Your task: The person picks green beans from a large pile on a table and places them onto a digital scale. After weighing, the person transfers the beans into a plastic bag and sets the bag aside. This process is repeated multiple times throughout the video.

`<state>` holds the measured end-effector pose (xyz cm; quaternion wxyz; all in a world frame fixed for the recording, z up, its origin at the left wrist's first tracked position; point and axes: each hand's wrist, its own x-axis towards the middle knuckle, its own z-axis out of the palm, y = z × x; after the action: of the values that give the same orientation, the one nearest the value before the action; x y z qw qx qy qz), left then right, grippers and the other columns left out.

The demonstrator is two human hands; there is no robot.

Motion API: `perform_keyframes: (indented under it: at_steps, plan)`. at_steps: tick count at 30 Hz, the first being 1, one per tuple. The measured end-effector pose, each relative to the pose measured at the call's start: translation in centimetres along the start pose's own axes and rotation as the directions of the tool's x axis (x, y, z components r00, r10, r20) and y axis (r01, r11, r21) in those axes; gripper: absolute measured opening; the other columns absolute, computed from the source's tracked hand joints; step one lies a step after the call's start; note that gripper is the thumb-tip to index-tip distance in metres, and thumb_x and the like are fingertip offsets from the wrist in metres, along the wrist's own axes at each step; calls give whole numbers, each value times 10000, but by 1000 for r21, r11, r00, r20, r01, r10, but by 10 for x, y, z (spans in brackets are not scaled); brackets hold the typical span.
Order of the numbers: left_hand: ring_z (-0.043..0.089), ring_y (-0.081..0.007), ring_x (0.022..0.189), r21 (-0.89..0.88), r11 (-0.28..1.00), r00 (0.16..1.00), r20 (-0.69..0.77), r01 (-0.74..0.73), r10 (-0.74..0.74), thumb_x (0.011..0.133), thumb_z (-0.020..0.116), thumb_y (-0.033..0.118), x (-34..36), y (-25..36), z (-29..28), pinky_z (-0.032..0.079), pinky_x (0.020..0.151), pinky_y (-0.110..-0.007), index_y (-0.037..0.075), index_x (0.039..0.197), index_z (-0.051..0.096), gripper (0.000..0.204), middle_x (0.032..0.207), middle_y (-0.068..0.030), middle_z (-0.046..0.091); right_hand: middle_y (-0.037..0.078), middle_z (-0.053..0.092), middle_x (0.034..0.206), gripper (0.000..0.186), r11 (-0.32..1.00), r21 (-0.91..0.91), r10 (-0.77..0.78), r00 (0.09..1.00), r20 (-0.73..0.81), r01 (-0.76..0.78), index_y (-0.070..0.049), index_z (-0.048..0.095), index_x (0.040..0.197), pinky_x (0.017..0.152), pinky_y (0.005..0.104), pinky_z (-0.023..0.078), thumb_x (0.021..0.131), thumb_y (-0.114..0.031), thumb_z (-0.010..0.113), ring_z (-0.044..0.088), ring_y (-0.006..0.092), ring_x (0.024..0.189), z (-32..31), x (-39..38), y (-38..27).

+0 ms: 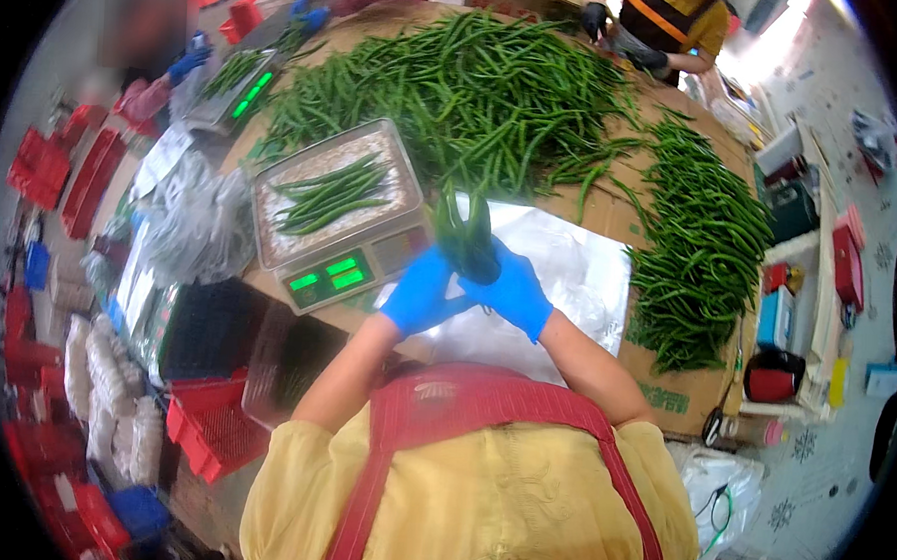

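Both my hands wear blue gloves and meet in front of my chest. My left hand point(420, 297) and my right hand point(515, 291) are closed round the lower end of a bunch of long green chili peppers point(463, 239), its tips pointing away from me and slightly blurred. Just left of them stands a digital scale point(409, 178) with a lit green display. Several green chili peppers point(334, 197) lie side by side on its pan. White plastic sheets or bags point(569, 275) are spread under my hands.
A large heap of green chili peppers point(467, 91) covers the far table; another pile point(700, 251) lies on the right. Clear bags point(196, 224) sit left of the scale, above a red basket point(217, 425). Scissors point(714, 424) lie at the right edge. Co-workers stand at the far left and far right.
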<state>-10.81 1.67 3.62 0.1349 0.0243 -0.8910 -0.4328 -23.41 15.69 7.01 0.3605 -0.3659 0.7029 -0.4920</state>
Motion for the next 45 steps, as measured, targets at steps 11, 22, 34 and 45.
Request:
perform_keyframes:
  at_steps: [11, 22, 34, 45]
  plan:
    - [554, -195, 1146, -885, 385, 821, -413, -261, -393, 893, 656, 90, -37, 23, -27, 483, 966, -335, 167, 1524, 251, 753, 1252, -97, 561, 122, 712, 932, 430, 934, -156, -306, 944, 124, 323, -31, 606, 1132, 713, 330, 538, 736, -99, 761, 697, 198, 824, 54, 2, 11]
    - [564, -120, 1079, -826, 434, 721, -542, -361, -432, 904, 612, 38, -31, 39, -39, 471, 942, -262, 89, 1358, 527, 464, 1217, -46, 602, 91, 691, 989, 449, 973, 197, -146, 981, 125, 119, -14, 589, 1131, 764, 306, 535, 710, 3, 742, 662, 166, 868, 99, 9, 12]
    - [603, -171, 1006, -720, 683, 849, -432, -123, -303, 922, 628, 116, -74, 14, -81, 478, 928, -344, 22, 1199, 603, 293, 1074, -69, 652, 179, 675, 1104, 547, 853, -387, -137, 866, 480, 350, -87, 570, 1267, 812, 403, 544, 791, -295, 744, 669, 336, 980, 75, 20, 1]
    - [644, -312, 928, -84, 743, 711, -238, 664, -662, 822, 716, 353, -140, -87, 18, 522, 811, -407, 90, 1232, 559, 511, 1114, -153, 632, 178, 683, 1005, 513, 476, -730, -259, 871, 417, 490, -118, 551, 1266, 755, 460, 530, 799, -275, 695, 661, 373, 895, 65, 173, -84]
